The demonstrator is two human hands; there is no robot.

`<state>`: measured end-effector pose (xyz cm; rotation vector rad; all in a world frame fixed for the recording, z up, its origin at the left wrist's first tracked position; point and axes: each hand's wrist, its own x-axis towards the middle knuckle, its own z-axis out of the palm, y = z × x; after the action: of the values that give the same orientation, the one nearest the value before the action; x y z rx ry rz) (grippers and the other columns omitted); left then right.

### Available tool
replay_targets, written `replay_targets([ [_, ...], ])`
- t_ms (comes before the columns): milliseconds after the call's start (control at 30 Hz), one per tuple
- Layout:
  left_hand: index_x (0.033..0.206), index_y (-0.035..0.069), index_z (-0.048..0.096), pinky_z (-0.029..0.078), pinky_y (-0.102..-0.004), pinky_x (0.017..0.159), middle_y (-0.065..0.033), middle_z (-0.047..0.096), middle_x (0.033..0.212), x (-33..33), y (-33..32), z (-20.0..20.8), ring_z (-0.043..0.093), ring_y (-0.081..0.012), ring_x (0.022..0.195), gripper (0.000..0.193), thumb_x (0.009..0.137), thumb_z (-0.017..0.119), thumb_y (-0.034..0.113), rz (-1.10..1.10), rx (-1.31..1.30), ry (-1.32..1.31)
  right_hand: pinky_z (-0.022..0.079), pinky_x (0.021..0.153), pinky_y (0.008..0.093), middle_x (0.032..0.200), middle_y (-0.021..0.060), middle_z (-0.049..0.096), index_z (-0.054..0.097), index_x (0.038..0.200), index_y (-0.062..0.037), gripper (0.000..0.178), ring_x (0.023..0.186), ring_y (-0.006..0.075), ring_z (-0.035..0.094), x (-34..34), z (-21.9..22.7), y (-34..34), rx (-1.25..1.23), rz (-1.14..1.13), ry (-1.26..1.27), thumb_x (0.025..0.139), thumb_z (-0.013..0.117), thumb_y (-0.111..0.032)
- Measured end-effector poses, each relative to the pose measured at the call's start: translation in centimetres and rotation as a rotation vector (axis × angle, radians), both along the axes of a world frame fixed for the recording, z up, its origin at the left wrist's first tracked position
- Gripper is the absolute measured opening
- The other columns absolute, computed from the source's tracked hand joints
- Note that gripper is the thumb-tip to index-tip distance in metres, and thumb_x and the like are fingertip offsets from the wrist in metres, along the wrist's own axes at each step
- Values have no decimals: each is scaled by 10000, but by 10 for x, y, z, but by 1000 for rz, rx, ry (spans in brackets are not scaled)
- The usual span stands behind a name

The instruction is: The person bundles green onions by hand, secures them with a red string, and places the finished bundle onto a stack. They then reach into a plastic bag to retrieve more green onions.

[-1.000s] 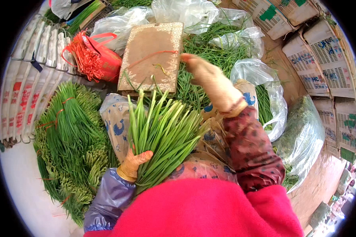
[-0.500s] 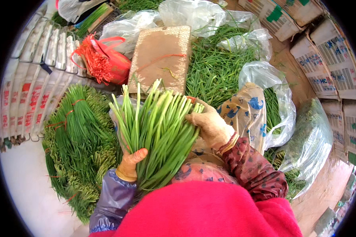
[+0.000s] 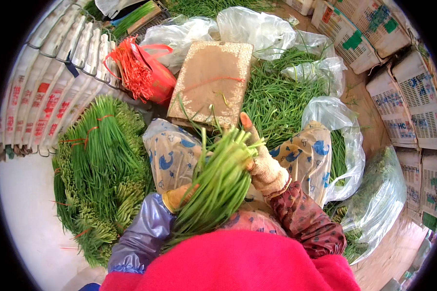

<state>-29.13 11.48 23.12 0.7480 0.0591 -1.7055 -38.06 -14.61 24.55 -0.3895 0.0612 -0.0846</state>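
A loose bunch of green chives (image 3: 213, 182) lies tilted across my lap, its pale cut ends up and to the right. My left hand (image 3: 180, 196), in a yellowish glove, is closed round the bunch's lower left side; the stalks partly cover its fingers. Against the cut ends rests my right hand (image 3: 268, 170), in a pale knitted glove with orange at the fingertips. One of its fingers points up, apart from the stalks, while another touches them; the rest are hard to see.
Tied chive bundles (image 3: 99, 140) are piled at my left. Ahead stands a worn brown board-like block (image 3: 211, 80), beside a red bag of ties (image 3: 148, 72). Loose chives (image 3: 277, 102) lie on clear plastic (image 3: 257, 29) to the right. White crates (image 3: 398, 97) line the right side.
The bunch has tilted to the right and its stalks have drawn closer together. My right hand has turned upright, a finger now raised. My left hand has moved slightly right.
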Motion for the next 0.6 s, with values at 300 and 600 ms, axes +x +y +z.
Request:
replay_targets([
  [300,1439,21,362,399,-367,1069,-102,461,1427,5,-24,-1,487,-222,1271,785,898,554,556,70,22,-717,480,953,382,1219,103,591,165,1537,-244,1143,1108,251,592,7,4,-16,48,156,-80,651,872,-100],
  [600,1530,33,138,219,-359,1145,-112,299,1516,28,-44,54,279,-200,1390,1111,745,799,457,-196,-219,-844,486,913,336,1222,124,575,202,1530,-185,978,1079,230,592,15,18,-6,-92,20,146,743,740,32],
])
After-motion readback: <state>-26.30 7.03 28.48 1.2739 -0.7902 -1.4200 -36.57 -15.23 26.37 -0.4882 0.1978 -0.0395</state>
